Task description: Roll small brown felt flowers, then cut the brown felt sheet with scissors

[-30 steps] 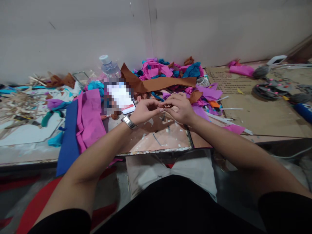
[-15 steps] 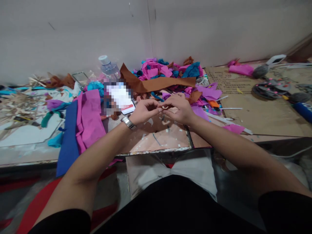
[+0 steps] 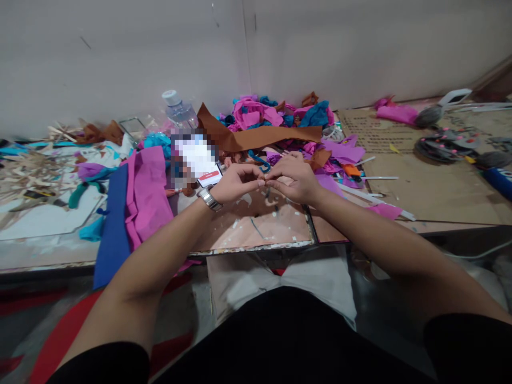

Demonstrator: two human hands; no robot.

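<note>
My left hand [image 3: 237, 184], with a metal watch at the wrist, and my right hand [image 3: 296, 178] meet over the table. Their fingertips pinch a small brown piece of paper [image 3: 264, 180] between them, mostly hidden by the fingers. Just left of my left hand lies a phone [image 3: 209, 166] with a lit screen. Behind the hands stretches a strip of brown crepe paper [image 3: 268, 140]. Purple paper [image 3: 344, 151] lies close beside my right hand.
Pink crepe paper [image 3: 150, 194] and a blue sheet [image 3: 113, 224] hang toward the table's front edge. A water bottle [image 3: 180, 112] stands behind the phone. Crumpled scraps [image 3: 260, 114] pile against the wall. White sticks [image 3: 382, 178] and cardboard [image 3: 432, 197] lie at the right.
Both hands stay in nearly the same place, fingertips together. The fingers have shifted slightly around the small brown piece.
</note>
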